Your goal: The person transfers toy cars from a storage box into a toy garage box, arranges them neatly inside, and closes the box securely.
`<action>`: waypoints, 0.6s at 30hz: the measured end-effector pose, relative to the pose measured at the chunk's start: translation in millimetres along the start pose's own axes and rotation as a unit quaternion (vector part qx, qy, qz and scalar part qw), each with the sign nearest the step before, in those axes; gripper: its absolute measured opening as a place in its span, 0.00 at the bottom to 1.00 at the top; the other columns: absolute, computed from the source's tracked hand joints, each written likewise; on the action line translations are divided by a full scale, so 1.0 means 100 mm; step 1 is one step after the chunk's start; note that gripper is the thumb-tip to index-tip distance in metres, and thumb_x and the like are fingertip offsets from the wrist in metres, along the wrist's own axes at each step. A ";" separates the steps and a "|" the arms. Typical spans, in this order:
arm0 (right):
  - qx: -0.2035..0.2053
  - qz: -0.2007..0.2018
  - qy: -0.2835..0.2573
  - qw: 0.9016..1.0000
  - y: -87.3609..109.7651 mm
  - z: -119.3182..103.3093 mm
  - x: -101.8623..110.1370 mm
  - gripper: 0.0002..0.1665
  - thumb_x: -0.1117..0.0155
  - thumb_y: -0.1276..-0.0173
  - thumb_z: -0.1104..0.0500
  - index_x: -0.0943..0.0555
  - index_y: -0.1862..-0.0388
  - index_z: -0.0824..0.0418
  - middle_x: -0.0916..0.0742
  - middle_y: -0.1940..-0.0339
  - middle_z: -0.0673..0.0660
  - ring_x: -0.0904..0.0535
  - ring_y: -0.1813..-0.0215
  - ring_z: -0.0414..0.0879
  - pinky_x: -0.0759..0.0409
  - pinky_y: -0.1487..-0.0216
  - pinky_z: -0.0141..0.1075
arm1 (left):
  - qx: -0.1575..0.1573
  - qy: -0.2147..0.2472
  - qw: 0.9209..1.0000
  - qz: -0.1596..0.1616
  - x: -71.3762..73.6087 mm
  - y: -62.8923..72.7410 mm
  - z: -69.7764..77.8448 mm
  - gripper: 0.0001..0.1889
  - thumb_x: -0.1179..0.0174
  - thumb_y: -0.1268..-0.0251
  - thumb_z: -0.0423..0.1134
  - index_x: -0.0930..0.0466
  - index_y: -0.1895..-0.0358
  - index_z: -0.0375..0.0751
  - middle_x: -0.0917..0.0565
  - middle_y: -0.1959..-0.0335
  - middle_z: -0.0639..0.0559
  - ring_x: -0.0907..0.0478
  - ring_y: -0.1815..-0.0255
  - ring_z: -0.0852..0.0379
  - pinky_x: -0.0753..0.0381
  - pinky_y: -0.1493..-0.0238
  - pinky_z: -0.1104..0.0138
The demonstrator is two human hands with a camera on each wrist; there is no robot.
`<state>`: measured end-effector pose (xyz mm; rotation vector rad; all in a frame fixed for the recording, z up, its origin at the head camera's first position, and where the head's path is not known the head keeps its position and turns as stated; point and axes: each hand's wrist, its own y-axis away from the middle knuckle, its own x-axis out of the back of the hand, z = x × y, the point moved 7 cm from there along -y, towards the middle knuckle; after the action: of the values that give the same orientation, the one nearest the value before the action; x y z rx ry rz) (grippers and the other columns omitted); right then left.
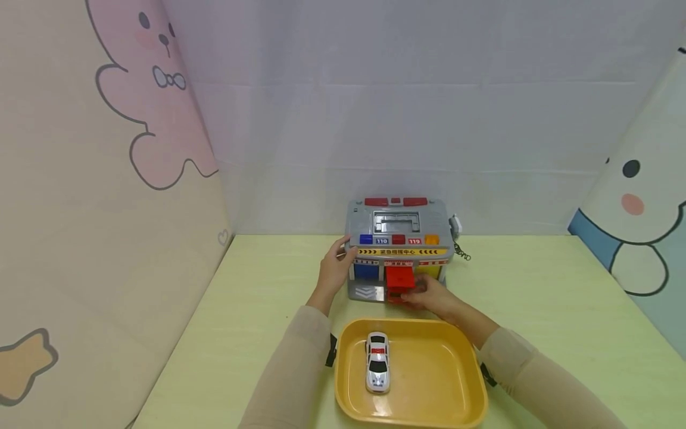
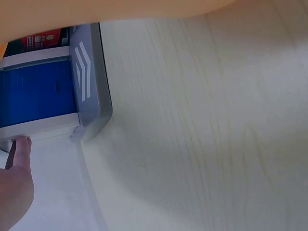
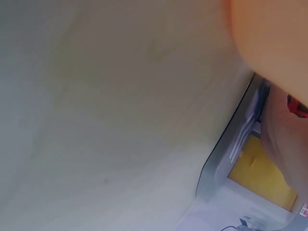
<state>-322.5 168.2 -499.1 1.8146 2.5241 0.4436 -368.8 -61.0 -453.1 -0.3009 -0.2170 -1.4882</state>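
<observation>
A grey toy garage with coloured doors stands at the back of the table. My left hand rests against its left side; in the left wrist view a straight finger touches the side wall beside the blue door. The red middle door sticks out, raised. Below it, my right hand pinches a small red toy vehicle at the doorway, mostly hidden by the door and fingers. A red and black bit of that vehicle shows beside the hand in the right wrist view.
A yellow tray lies in front of the garage, between the forearms. In its left part sits a white toy police car. A coiled cord hangs at the garage's right side. A white cloth wall rises behind.
</observation>
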 end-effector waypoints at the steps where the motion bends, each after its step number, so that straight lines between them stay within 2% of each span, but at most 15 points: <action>1: 0.001 0.003 0.004 1.000 0.00 0.00 0.01 0.33 0.31 0.36 0.64 0.37 0.40 0.74 0.23 0.48 0.70 0.22 0.51 0.56 0.19 0.49 0.45 | 0.000 -0.001 1.000 -0.001 0.00 0.00 0.00 0.25 0.44 0.28 0.51 0.30 0.31 0.56 0.22 0.42 0.41 0.23 0.43 0.48 0.22 0.46 0.55; 4: 0.010 0.010 0.022 1.000 0.00 0.00 0.03 0.33 0.31 0.36 0.62 0.36 0.40 0.74 0.24 0.45 0.71 0.24 0.47 0.58 0.21 0.45 0.45 | 0.003 -0.001 1.000 -0.001 0.00 0.00 -0.01 0.25 0.44 0.28 0.51 0.30 0.31 0.56 0.23 0.42 0.41 0.23 0.43 0.48 0.22 0.45 0.55; 8: 0.034 0.018 0.040 0.998 -0.01 -0.02 0.05 0.28 0.30 0.38 0.63 0.33 0.46 0.74 0.25 0.43 0.71 0.28 0.45 0.61 0.23 0.44 0.44 | 0.006 0.000 1.000 0.000 0.00 0.00 -0.01 0.25 0.44 0.29 0.52 0.30 0.31 0.56 0.23 0.41 0.41 0.24 0.42 0.48 0.22 0.45 0.54; 13: 0.054 0.008 0.044 0.998 0.00 -0.04 0.05 0.19 0.32 0.38 0.65 0.27 0.53 0.74 0.21 0.51 0.66 0.27 0.50 0.57 0.22 0.48 0.40 | 0.002 -0.003 1.000 -0.001 0.00 0.00 -0.01 0.25 0.44 0.28 0.52 0.30 0.31 0.55 0.23 0.41 0.41 0.24 0.42 0.47 0.22 0.45 0.54; 18: 0.056 -0.006 0.032 0.998 0.02 -0.05 0.03 0.19 0.34 0.36 0.67 0.24 0.49 0.76 0.17 0.54 0.63 0.22 0.55 0.51 0.22 0.49 0.40 | 0.001 -0.004 1.000 -0.001 0.00 0.00 0.00 0.25 0.44 0.28 0.52 0.30 0.31 0.55 0.23 0.41 0.41 0.24 0.42 0.48 0.22 0.45 0.54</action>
<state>-322.6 170.8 -493.4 1.8499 2.6525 0.3722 -368.3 -60.8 -453.4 -0.3047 -0.2249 -1.4898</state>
